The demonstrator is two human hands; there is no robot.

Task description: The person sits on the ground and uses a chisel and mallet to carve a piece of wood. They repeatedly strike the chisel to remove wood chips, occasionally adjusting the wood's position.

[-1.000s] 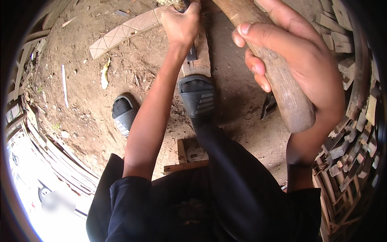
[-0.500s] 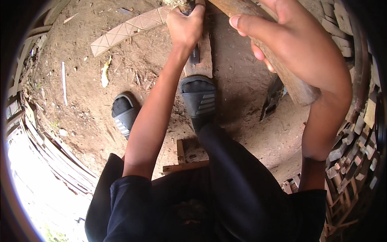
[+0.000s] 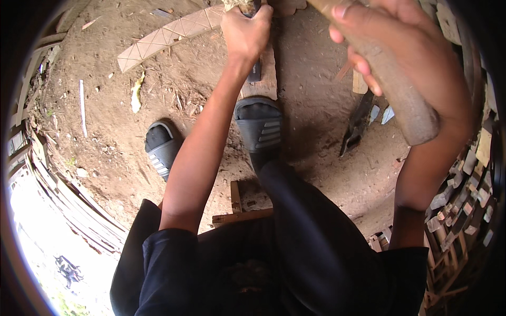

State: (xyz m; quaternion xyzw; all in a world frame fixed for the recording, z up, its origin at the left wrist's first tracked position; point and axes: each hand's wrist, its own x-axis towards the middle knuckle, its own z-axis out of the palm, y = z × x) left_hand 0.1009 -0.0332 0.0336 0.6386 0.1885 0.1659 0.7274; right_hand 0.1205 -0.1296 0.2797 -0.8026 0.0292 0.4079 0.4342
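Note:
My left hand (image 3: 245, 36) is closed around an upright tool with a frayed, pale end (image 3: 243, 4), which looks like a chisel's battered wooden handle. It is over a wooden board (image 3: 267, 79), and the tool's lower end is hidden. Below that hand a flat dark piece (image 3: 255, 72) lies on the board. My right hand (image 3: 414, 58) grips a thick wooden handle (image 3: 394, 79), raised and slanting at the right. Whatever is at the handle's far end lies beyond the upper edge.
One sandalled foot (image 3: 258, 124) rests at the board's near end; the other sandal (image 3: 161, 150) is left of it. A plank with carved triangles (image 3: 171, 37) lies at upper left. A dark tool (image 3: 356, 129) lies on the dirt at right. Wood pieces (image 3: 464, 195) are stacked beyond.
My right hand and the wooden handle have moved right, uncovering more of the ground and a pale wood piece. My left hand has shifted slightly, still closed around the upright tool.

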